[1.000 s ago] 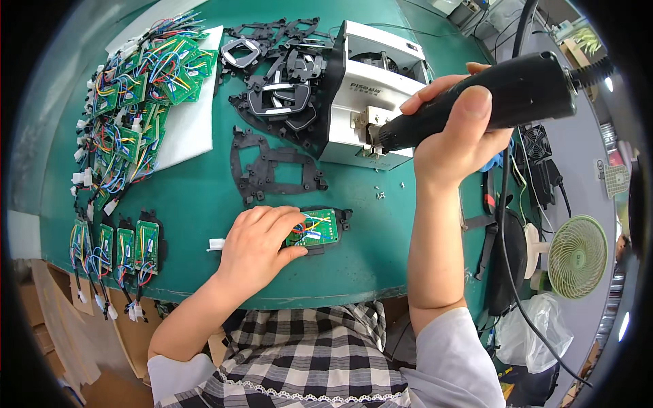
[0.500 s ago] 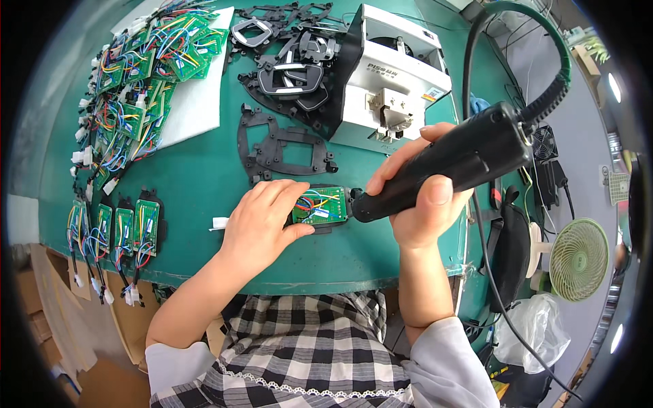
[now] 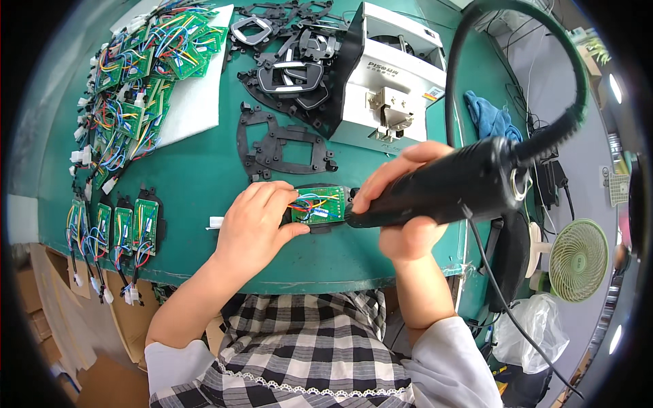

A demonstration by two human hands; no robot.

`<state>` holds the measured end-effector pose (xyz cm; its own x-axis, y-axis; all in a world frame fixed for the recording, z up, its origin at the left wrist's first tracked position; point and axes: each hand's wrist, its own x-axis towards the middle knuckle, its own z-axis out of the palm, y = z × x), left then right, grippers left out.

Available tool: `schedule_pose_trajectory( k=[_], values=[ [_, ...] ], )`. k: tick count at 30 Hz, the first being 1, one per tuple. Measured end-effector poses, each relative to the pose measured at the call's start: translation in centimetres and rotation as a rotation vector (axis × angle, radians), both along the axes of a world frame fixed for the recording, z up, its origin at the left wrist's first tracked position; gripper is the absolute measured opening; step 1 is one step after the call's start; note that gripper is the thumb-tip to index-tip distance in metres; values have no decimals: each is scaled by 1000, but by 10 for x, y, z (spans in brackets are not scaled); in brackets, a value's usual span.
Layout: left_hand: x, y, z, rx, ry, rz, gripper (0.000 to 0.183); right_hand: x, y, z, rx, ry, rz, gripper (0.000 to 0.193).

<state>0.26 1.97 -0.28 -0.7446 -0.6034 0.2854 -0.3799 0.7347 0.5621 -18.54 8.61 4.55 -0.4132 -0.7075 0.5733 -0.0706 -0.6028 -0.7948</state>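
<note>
My right hand is wrapped round a thick black electric screwdriver, held tilted, nearly lying over. Its nose end sits at the right edge of a green circuit board; the tip itself is hidden. The board carries coloured wires and lies on a black plastic frame on the table. With fingers and thumb at its two long edges, my left hand grips the board's left end. A white connector pokes out left of that hand.
Wired boards are heaped at the far left, partly on a white foam sheet. Several finished-looking board units lie at left. Black frames and a white screw feeder stand beyond my hands. A thick hose arches at right.
The screwdriver has tipped lower and its rear end has swung slightly down, the hose shifting with it. A blue cloth behind it is now more visible. My left hand barely moved.
</note>
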Motion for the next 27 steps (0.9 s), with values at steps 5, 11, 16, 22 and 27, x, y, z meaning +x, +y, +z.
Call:
schedule_pose_trajectory(
  k=[5,11,16,22,27],
  values=[
    [0,0,-2,-15,34,0,47,-45,-16,46,-13,173,-406,75],
    [-7,-2,-4,-32,72,-46,45,-63,-45,76,-178,361,-508,77],
    [-6,-3,-2,-25,75,-46,43,-54,-63,69,-299,242,-382,50],
    [-3,-1,1,-21,70,-38,38,-38,-43,62,7,203,-342,77],
    [-4,1,0,-23,78,-25,35,10,-49,38,33,143,-178,77]
  ],
)
